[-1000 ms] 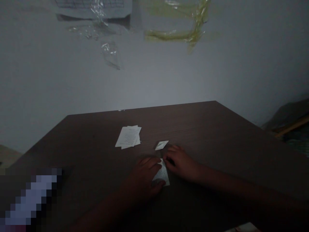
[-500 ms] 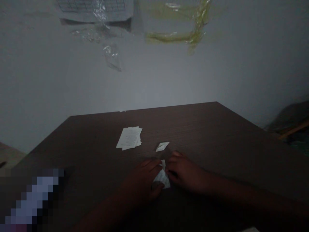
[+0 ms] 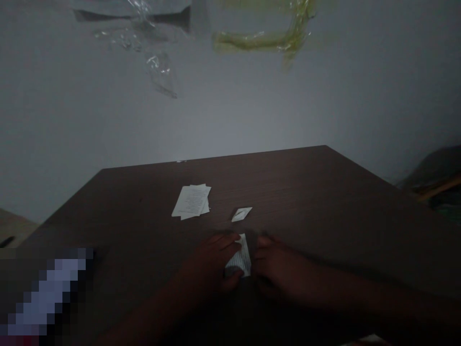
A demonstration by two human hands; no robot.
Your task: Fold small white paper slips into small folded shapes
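Note:
A small printed piece of paper [image 3: 244, 257], creased or folded, lies on the dark brown table in front of me. My left hand [image 3: 216, 264] holds its left side down, fingers over the upper part and thumb at the lower edge. Just to the right of the paper, with a narrow gap between, rests my right hand [image 3: 277, 269]. Its fingers are curled in, and no object shows in them. Beyond both hands lies a small folded diamond-shaped paper [image 3: 241, 214]. A few printed paper sheets [image 3: 190, 201] overlap farther back on the left.
The table [image 3: 288, 187] reaches back to a grey wall [image 3: 252, 105] with clear and yellow tape [image 3: 252, 42] on it. A pixelated pale object [image 3: 50, 293] lies at the left. Something pale [image 3: 370, 340] shows at the bottom right edge. Light is dim.
My right hand has drawn away from the paper, a little right and nearer to me. The paper's top now looks flatter and straighter under my left hand. The view has tilted slightly down.

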